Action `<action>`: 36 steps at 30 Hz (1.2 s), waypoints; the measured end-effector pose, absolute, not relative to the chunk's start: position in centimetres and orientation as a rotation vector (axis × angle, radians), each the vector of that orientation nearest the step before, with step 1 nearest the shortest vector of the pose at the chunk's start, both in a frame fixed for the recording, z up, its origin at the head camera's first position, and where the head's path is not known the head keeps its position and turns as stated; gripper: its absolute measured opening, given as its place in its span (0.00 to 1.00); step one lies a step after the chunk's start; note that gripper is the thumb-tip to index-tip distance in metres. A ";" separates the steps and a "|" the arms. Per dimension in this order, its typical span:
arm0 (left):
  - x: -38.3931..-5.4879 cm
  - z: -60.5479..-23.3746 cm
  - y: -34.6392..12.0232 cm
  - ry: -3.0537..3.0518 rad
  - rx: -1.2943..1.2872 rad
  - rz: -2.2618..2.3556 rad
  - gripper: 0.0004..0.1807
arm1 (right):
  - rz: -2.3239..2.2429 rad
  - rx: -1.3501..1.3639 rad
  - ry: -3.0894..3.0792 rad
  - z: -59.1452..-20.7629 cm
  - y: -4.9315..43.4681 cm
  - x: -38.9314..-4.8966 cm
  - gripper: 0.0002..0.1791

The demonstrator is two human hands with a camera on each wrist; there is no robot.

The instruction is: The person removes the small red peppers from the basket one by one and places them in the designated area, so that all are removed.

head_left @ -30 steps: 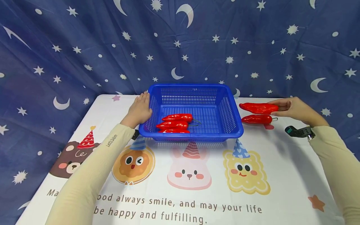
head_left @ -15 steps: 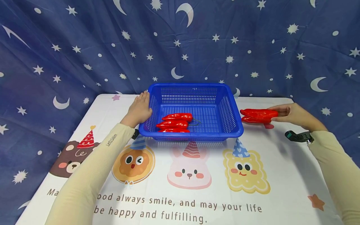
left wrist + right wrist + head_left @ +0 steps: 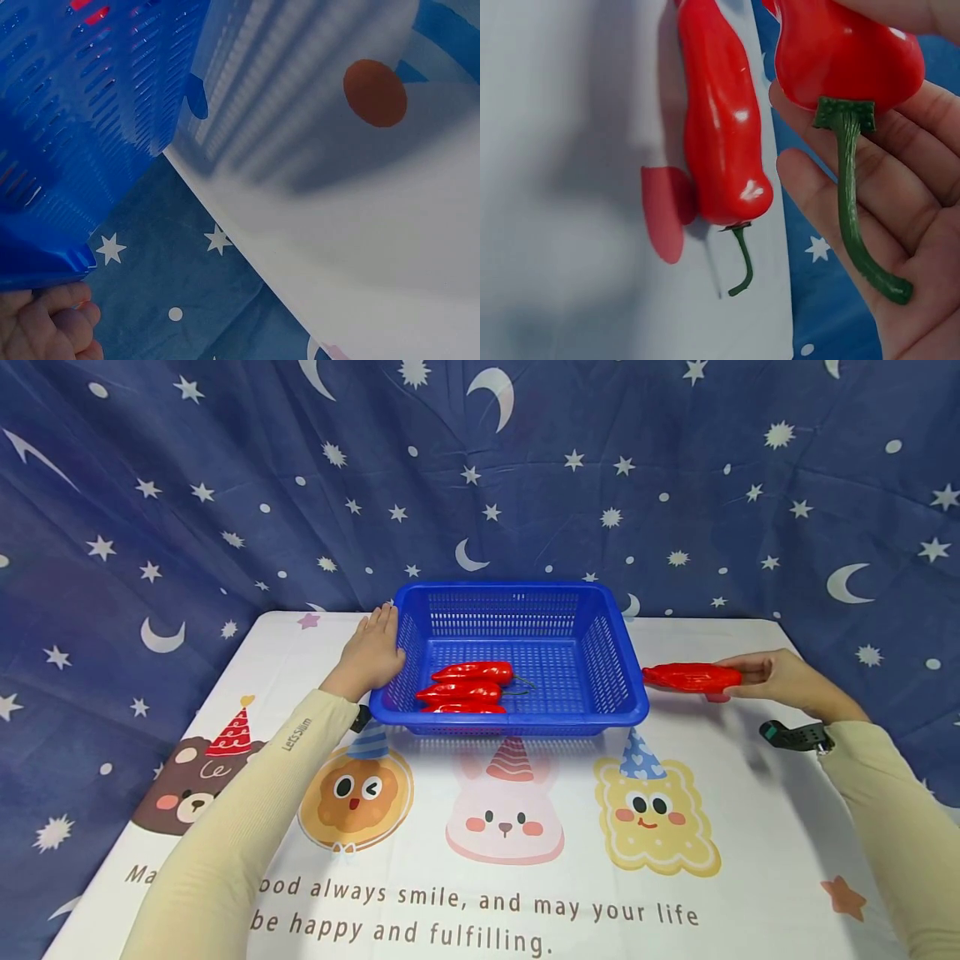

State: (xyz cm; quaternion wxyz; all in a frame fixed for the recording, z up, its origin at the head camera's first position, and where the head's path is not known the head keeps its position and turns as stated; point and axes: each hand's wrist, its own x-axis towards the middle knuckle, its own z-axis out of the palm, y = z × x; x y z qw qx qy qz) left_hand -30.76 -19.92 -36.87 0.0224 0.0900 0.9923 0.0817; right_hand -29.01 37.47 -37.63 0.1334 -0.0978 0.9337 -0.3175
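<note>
My right hand (image 3: 783, 681) pinches the stem end of a red chili pepper (image 3: 693, 677), right of the blue basket. The right wrist view shows that held pepper (image 3: 847, 64) with its green stem hanging over the palm (image 3: 922, 225). Below it, a second red chili pepper (image 3: 727, 112) lies on the table; in the head view the held one largely covers it. My left hand (image 3: 367, 652) rests against the left rim of the blue basket (image 3: 510, 721), fingers extended. In the left wrist view its fingers (image 3: 56, 322) touch the rim. Several red peppers (image 3: 472, 672) lie inside the basket.
A white tablecloth (image 3: 525, 893) with cartoon prints and lettering covers the table. Behind it hangs a dark blue curtain (image 3: 525, 468) with moons and stars. A black wrist strap mount (image 3: 795, 737) sits below my right wrist.
My right hand has lowered the held pepper toward the front, over the lying one, which it now hides in the head view. My left hand and the basket stay put.
</note>
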 end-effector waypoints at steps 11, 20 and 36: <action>-30.6 -36.8 -19.9 3.075 0.278 0.255 0.38 | -1.031 -0.270 2.698 -39.1 38.0 -28.9 0.33; -30.7 -36.9 -19.9 3.080 0.281 0.246 0.38 | -0.931 -0.240 2.703 -40.1 38.0 -28.7 0.34; -30.6 -36.8 -19.9 3.074 0.277 0.239 0.38 | -0.906 -0.221 2.696 -41.8 38.5 -28.9 0.34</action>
